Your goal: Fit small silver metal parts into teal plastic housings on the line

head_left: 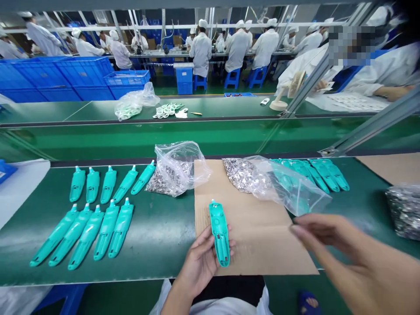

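Observation:
My left hand (204,258) is closed around a teal plastic housing (219,234), long and narrow with a white tip pointing away from me. Its hollow inner side faces up, over the front of a cardboard sheet (259,236). To the right, my right hand (348,253) is raised above the table edge, thumb and forefinger brought together. Anything pinched there is too small or blurred to make out. Beyond the hands lie two clear bags of small metal parts, one on the left (170,175) and one on the right (244,175).
Two rows of similar teal housings (105,227) lie on the green table at left. More housings (324,175) sit behind the right bag. Another bag of metal parts (405,210) is at far right. A metal post (311,78) slants near a small fan (292,89). Co-workers sit beyond.

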`<action>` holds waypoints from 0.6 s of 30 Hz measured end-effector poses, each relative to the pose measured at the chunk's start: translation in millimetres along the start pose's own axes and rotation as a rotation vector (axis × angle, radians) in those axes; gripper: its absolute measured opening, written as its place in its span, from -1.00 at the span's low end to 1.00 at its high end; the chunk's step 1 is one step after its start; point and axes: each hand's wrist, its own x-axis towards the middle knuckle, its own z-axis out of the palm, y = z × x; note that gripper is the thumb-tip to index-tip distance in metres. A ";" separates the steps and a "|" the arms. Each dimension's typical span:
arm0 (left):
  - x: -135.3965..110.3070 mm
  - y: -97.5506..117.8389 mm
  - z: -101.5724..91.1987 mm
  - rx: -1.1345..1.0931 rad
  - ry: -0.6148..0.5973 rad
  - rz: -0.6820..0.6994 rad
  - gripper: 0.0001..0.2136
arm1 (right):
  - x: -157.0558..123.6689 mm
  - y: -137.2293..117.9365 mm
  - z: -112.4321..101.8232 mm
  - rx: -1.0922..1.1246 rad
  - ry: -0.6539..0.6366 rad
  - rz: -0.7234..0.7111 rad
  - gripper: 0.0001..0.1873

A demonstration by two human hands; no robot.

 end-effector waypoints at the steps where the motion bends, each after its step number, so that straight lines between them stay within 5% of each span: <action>1: 0.0 -0.3 -0.3 -0.002 -0.005 0.004 -0.67 | -3.0 -5.7 12.8 0.075 -0.066 -0.026 -0.76; 4: -0.2 -1.4 -1.0 -0.017 -0.002 0.007 -0.65 | 0.2 -17.5 55.4 0.265 -0.301 -0.037 -0.73; 8: 0.3 -2.2 0.0 -0.019 0.039 0.006 -0.63 | 4.8 -17.6 90.0 0.373 -0.392 0.011 -0.76; 18: 0.0 -2.4 -0.5 -0.006 0.059 0.001 -0.66 | 1.6 -18.8 79.9 0.486 -0.559 -0.056 -0.75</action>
